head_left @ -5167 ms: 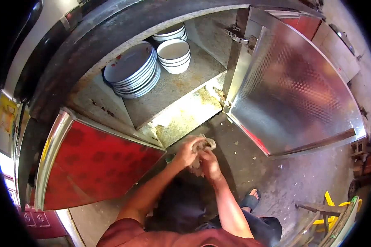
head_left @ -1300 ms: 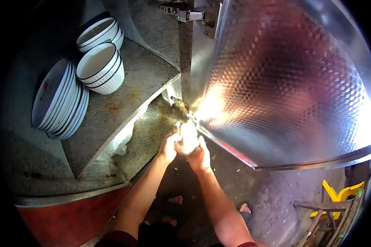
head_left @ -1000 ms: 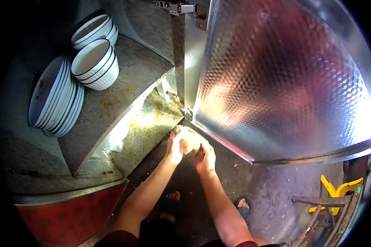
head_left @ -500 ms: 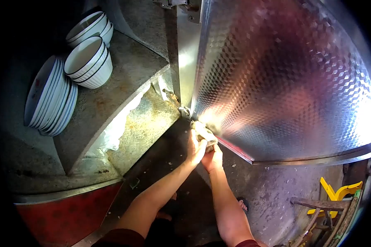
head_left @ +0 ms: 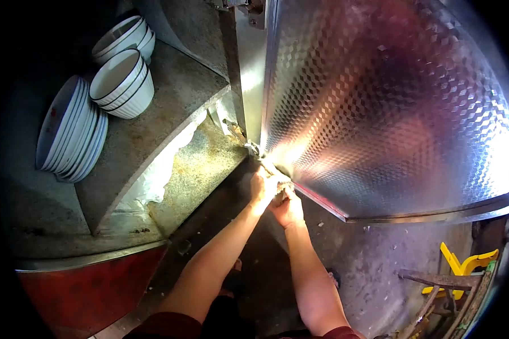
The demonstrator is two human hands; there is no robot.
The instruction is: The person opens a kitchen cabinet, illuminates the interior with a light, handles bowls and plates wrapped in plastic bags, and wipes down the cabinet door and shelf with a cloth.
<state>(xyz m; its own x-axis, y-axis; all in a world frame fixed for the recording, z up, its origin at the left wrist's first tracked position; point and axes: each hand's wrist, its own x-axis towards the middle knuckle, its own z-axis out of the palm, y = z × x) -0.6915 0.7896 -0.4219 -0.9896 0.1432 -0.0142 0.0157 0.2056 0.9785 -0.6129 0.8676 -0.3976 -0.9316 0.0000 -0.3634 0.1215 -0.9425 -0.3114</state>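
Between my two hands is a crumpled, pale rag-like cloth (head_left: 283, 183), brightly lit and partly covered by my fingers. My left hand (head_left: 262, 187) is closed on its left side. My right hand (head_left: 288, 208) grips it from below, fingers pinched together. Both hands are close to the lower corner of an open metal door (head_left: 379, 124) with an embossed cube pattern. Just above the hands, a small metal hinge piece (head_left: 252, 148) sits at the base of the door frame (head_left: 252, 85).
On the cabinet shelf (head_left: 147, 133) at left stand stacked white bowls (head_left: 124, 90) and a row of plates (head_left: 76, 133) on edge. White plastic (head_left: 158, 175) hangs in the lower compartment. A wooden stool-like frame (head_left: 444, 279) and a yellow object (head_left: 464, 265) stand at lower right.
Both hands have shifted slightly, and the fingers have closed further round the cloth, so less of it shows. The view has moved a little; the door and dishes stay in place.
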